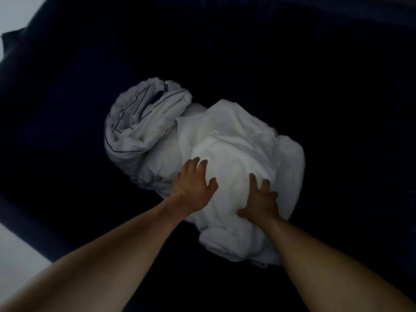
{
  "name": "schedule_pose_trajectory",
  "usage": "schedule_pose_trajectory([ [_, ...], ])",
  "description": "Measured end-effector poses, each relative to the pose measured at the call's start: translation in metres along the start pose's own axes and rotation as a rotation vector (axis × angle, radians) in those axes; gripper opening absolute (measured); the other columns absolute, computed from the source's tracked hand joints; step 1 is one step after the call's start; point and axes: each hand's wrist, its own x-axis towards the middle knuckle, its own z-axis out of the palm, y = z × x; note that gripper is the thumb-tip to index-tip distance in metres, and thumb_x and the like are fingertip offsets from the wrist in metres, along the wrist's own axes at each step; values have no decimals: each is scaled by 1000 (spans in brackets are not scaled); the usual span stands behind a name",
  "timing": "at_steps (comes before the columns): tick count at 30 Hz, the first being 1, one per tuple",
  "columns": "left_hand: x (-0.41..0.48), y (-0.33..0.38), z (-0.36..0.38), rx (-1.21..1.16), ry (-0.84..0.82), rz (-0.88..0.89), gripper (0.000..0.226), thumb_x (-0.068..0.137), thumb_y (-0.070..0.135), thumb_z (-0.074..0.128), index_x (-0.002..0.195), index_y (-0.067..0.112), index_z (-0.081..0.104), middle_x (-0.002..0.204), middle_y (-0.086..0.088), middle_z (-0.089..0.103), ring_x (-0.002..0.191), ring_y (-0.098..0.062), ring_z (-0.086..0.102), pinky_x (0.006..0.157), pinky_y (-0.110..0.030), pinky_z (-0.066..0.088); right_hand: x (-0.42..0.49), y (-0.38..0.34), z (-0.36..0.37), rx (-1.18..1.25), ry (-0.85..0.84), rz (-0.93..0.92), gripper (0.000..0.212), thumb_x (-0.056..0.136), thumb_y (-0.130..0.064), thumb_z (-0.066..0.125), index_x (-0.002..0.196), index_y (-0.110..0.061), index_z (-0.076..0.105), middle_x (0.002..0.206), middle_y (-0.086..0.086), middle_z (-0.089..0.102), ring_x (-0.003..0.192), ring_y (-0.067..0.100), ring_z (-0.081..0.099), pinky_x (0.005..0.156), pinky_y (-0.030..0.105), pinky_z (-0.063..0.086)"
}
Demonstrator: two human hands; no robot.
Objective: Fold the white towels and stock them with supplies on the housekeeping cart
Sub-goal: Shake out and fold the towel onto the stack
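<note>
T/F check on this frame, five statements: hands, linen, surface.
1. The left hand and right hand both rest on the white pile. True.
2. The left hand is a fist. False: its fingers are spread.
3. A cloth with dark piping lies at the pile's far left. True.
4. The pile is neatly folded. False: it is crumpled.
5. The surface is white. False: it is dark blue.
</note>
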Motion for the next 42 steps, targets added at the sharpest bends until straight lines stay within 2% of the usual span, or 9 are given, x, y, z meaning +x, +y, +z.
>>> schedule_pose_trajectory([
  [7, -15, 3, -28, -30, -78, 83, 76, 98, 47, 50, 157, 16, 15, 165, -6, 12, 151, -22, 11, 121, -39, 19, -41, -14, -37, -133, 166, -124, 40, 94, -21, 53, 133, -17, 44, 129, 14, 42, 105, 34, 58, 84, 33, 50],
  [14, -75, 16, -90, -45, -166, 267, 102, 81, 53, 70, 158, 25, 10, 163, 2, 15, 149, -22, 17, 118, -41, 26, -130, -52, -98, -130, 398, -243, 21, 98, -24, 50, 117, -19, 59, 119, 6, 59, 103, 26, 59, 77, 27, 40],
  [19, -134, 47, -147, -133, -152, 388, 132, 57, 69, 77, 155, 38, -7, 164, 11, 3, 151, -20, 9, 118, -48, 26, -230, -77, -167, 127, 629, -314, 23, 93, -40, 60, 113, -29, 62, 107, -6, 62, 85, 12, 56, 68, 27, 40],
  [24, -193, 121, -209, -354, 114, 560, 146, 47, 70, 80, 156, 35, -10, 161, 10, 18, 145, -11, 23, 107, -27, 30, -346, -89, -244, 554, 901, -448, 18, 86, -39, 70, 101, -34, 59, 85, -20, 59, 79, 1, 56, 63, 19, 42],
  [29, -259, 198, -281, -476, 477, 711, 69, 61, 47, 81, 119, 47, 44, 101, 20, 64, 90, 3, 61, 66, -20, 46, -458, -80, -291, 897, 1038, -599, 26, 86, -35, 73, 108, -23, 65, 94, -11, 66, 86, 7, 64, 69, 25, 53],
  [32, -301, 235, -307, -603, 488, 838, 59, 70, 35, 83, 122, 42, 55, 104, 19, 66, 94, -3, 63, 74, -23, 50, -520, -48, -304, 1113, 949, -806, 25, 91, -35, 69, 110, -18, 67, 98, -2, 70, 86, 20, 71, 70, 36, 60],
  [36, -351, 285, -319, -828, 426, 933, 43, 66, 31, 85, 103, 40, 66, 89, 21, 72, 82, 7, 67, 66, -18, 51, -567, 31, -318, 843, 1142, -822, 41, 87, -25, 70, 127, -27, 59, 116, -4, 67, 99, 19, 68, 74, 30, 55],
  [39, -379, 325, -317, -943, 297, 994, 41, 76, 14, 82, 114, 21, 68, 102, 4, 75, 94, -12, 71, 74, -24, 56, -579, 118, -328, 444, 1220, -464, 91, 78, -17, 82, 153, -31, 32, 153, 1, 38, 137, 21, 40, 110, 36, 35],
  [42, -408, 370, -303, -988, 157, 1075, 33, 81, 10, 77, 109, 23, 68, 97, 6, 76, 88, -8, 72, 63, -17, 55, -590, 209, -328, 330, 1165, -181, 109, 76, -37, 85, 159, -30, 14, 164, 2, 15, 150, 27, 16, 121, 48, 17],
])
